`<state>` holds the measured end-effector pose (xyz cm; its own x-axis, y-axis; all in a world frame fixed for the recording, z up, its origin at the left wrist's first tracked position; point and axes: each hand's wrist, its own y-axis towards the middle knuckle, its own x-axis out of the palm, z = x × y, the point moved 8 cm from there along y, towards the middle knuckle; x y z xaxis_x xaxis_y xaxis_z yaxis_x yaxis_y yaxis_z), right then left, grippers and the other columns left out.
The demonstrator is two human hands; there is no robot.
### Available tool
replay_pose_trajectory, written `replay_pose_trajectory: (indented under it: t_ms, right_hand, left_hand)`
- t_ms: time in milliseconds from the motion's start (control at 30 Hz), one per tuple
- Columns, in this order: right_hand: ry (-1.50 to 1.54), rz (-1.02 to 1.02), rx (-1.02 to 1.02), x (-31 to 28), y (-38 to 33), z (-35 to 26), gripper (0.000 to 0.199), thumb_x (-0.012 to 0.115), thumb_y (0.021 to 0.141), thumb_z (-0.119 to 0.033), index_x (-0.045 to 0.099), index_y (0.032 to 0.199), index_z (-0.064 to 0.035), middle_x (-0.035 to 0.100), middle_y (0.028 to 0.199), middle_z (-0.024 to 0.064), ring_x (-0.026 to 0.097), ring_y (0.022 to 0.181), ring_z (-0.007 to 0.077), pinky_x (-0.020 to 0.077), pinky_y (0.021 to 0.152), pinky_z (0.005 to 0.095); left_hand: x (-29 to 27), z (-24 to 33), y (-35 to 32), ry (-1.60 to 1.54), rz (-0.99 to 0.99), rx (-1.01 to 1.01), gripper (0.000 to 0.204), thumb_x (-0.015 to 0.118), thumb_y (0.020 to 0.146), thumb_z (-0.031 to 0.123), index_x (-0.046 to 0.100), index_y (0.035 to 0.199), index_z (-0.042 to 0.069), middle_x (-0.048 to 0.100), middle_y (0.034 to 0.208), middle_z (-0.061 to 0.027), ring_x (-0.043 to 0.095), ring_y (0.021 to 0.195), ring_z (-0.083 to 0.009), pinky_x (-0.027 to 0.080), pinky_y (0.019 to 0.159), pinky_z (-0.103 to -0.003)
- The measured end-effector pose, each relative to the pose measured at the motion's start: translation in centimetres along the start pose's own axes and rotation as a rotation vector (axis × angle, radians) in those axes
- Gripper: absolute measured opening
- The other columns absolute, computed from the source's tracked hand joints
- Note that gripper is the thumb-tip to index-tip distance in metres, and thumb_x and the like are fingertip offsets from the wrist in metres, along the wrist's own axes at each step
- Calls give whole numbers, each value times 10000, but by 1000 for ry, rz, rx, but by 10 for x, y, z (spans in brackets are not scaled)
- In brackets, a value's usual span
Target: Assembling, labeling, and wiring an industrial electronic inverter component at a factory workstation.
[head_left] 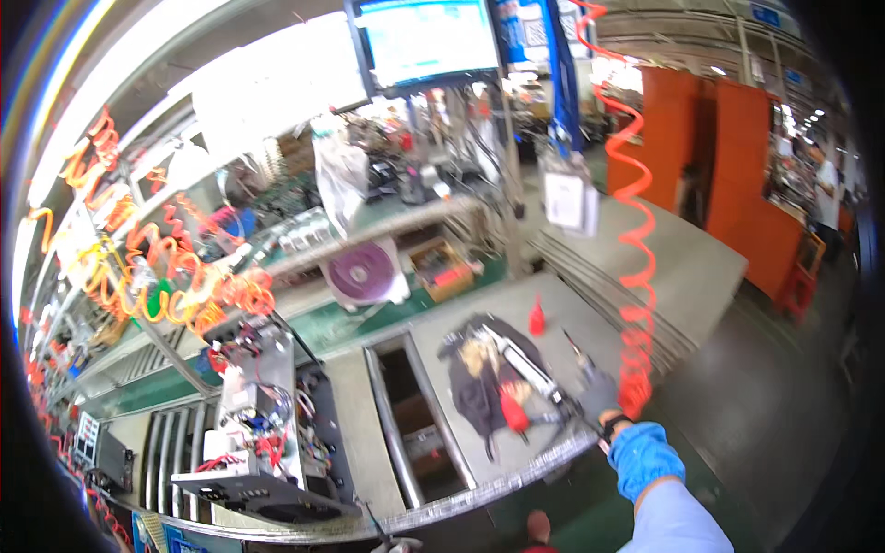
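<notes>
My right hand (597,394), in a grey glove below a blue sleeve cover, is over the right part of the workbench. Its fingers are closed around a thin dark pointed tool (575,345), which sticks out toward the far left; blur hides its exact kind. Close beside the hand, a silver and black cylindrical tool (527,365) lies on a dark cloth (472,392). A red-bodied tool or bottle (513,411) rests there too, with a pale crumpled glove or rag (477,356). Farther back a small red bottle (536,318) stands upright. My left hand is out of view.
An open metal chassis (267,433) with wires and boards sits on the roller line at the left. A coiled orange-red hose (636,240) hangs beside my right hand. Behind are a purple round part (361,274), a parts box (442,272) and a monitor (429,41).
</notes>
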<state>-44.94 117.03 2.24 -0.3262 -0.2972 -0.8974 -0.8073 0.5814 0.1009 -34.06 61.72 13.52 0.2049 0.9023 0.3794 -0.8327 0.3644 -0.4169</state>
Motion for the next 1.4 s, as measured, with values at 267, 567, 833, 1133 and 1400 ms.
replay_pose_trajectory:
  t_ms: [267,567,833,1133,1400]
  right_hand:
    - [-162,-63,153,42,77,46,532,667,744,-316,518,1183,-54,526,1233,217,524,1107,370,433,941,475]
    - [729,-369,174,29,16,20,362,664,774,-293,603,985,-5,650,829,124,639,705,261,501,612,379]
    - [1742,-1511,617,29,-286,-196,375,474,953,-352,502,1090,-4,585,851,117,589,727,226,525,656,386]
    - [1450,-1544,134,-23,-461,-351,528,486,911,-422,605,1051,73,674,857,125,653,722,205,544,690,317]
    - [1233,-1640,42,-16,-536,-408,534,441,925,-449,606,973,57,654,820,131,635,668,198,536,635,293]
  left_hand:
    - [10,0,33,92,357,106,336,529,974,301,594,1112,2,496,663,5,471,540,-107,382,479,-244]
    - [4,-32,15,-192,351,83,455,482,988,418,586,1147,5,471,663,17,454,551,-109,353,485,-241]
    - [36,-53,-51,-274,40,82,389,544,967,325,592,1116,-31,573,790,-45,518,674,-146,428,609,-277]
    - [-25,-94,-144,-149,170,172,236,526,962,236,627,1044,38,641,854,-15,590,736,-103,471,652,-250]
    - [-85,-91,-201,-349,271,265,244,491,946,265,615,931,55,597,728,-22,536,585,-128,412,535,-253]
